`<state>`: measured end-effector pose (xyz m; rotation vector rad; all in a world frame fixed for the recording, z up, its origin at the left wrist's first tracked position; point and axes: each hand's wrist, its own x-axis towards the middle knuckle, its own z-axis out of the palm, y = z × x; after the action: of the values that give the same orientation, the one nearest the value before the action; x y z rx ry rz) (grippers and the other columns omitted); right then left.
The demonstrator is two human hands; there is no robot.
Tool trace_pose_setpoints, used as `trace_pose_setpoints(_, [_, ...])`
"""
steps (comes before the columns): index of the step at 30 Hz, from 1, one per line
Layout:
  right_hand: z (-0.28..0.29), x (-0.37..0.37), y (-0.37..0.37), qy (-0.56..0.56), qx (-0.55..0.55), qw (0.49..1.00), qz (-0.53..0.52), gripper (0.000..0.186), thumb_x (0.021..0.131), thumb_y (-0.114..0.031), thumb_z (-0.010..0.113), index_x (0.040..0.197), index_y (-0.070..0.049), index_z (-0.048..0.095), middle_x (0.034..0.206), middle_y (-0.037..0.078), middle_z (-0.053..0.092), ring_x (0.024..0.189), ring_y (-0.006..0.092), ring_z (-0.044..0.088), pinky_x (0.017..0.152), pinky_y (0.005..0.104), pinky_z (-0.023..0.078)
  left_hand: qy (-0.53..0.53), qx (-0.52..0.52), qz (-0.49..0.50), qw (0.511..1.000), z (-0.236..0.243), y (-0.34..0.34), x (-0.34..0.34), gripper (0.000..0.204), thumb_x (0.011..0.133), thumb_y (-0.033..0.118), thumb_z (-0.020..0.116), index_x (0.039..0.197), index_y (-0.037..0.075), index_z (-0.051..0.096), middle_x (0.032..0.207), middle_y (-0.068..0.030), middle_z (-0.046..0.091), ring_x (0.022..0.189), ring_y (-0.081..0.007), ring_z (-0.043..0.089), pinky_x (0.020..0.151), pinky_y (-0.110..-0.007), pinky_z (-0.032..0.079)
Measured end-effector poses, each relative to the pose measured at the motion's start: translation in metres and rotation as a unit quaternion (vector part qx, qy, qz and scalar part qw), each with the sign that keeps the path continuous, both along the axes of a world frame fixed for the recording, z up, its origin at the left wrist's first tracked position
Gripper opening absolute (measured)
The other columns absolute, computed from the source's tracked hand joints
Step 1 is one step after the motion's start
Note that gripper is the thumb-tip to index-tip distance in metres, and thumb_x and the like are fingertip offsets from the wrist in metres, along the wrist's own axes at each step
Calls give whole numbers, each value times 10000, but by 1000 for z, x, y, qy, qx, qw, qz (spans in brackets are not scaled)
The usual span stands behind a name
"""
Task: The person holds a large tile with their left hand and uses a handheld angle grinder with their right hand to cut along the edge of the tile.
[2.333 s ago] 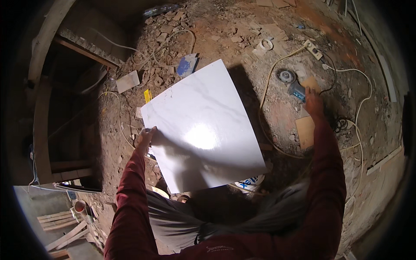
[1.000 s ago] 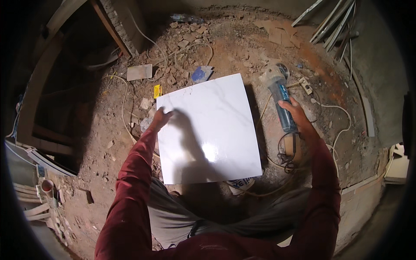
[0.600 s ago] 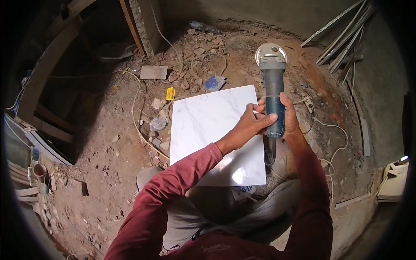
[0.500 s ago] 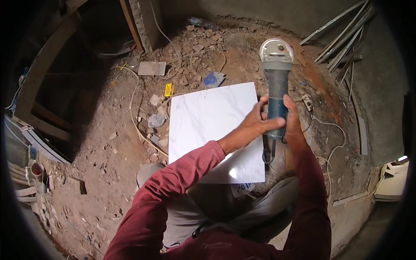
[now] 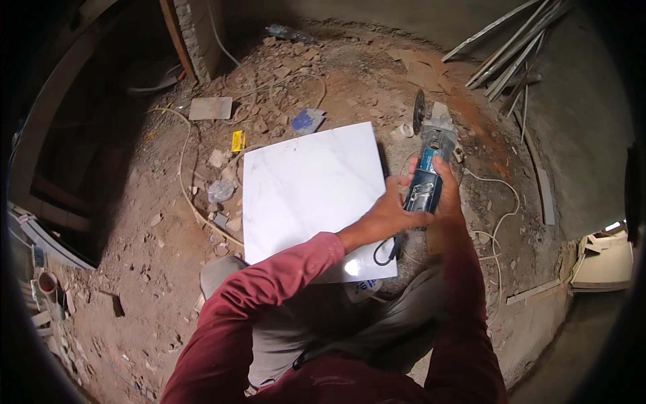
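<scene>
An angle grinder [image 5: 426, 180] with a blue-green body is held up at the right of a white marbled tile [image 5: 313, 192]. My right hand [image 5: 447, 192] wraps round the grinder's body from the right. From the left, my left hand [image 5: 387, 214] grips its rear part, with the thumb across the lower end. The dark cutting disc [image 5: 418, 111] stands edge-on at the far left side of the grinder's head. A black cord [image 5: 386, 254] loops from the tail over the tile's near right corner. What the tile rests on is mostly hidden.
Rubble and pale cable [image 5: 183, 155] cover the dirt floor. A yellow packet [image 5: 238, 141], a blue piece [image 5: 308, 120] and a crumpled plastic bag [image 5: 221, 191] lie beyond and left of the tile. Metal strips [image 5: 508, 57] lean at the far right wall. A plastic bottle [image 5: 291, 34] lies far back.
The grinder has rolled over in my hands and come lower and nearer, so its disc now shows edge-on. The view has shifted slightly rightward. The tile lies as before.
</scene>
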<state>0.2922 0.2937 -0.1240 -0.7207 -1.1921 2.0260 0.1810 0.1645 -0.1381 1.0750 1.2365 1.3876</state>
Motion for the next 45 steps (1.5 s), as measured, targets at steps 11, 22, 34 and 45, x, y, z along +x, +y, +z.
trace_pose_setpoints(11, [18,-2,0,1,99,994,-50,518,968,-498,567,1219,-53,487,990,129,658,787,188,691,624,290,577,44,-37,3,998,-9,16,24,794,716,325,805,1257,-90,398,1071,-113,563,998,-181,568,893,-312,483])
trace_pose_setpoints(22, [-4,7,20,-9,120,992,-46,561,971,-565,508,1212,-60,530,898,127,674,743,180,693,591,280,578,-35,42,-8,998,-13,31,36,481,751,140,769,1125,-20,513,961,-29,585,871,-109,571,787,-267,491])
trace_pose_setpoints(34, [-33,-3,42,-180,159,954,-179,689,934,-678,460,1138,-26,545,825,112,653,663,199,675,540,300,563,51,-46,20,997,-20,33,38,753,753,239,812,1230,-119,351,1052,-125,556,961,-164,576,840,-284,508])
trace_pose_setpoints(45, [-9,19,30,62,-41,992,99,928,852,-789,408,1350,-9,482,1113,208,656,934,254,692,721,361,601,-161,2,-109,981,-24,29,15,548,791,162,755,1214,-4,448,1029,-103,598,856,-172,640,751,-323,559])
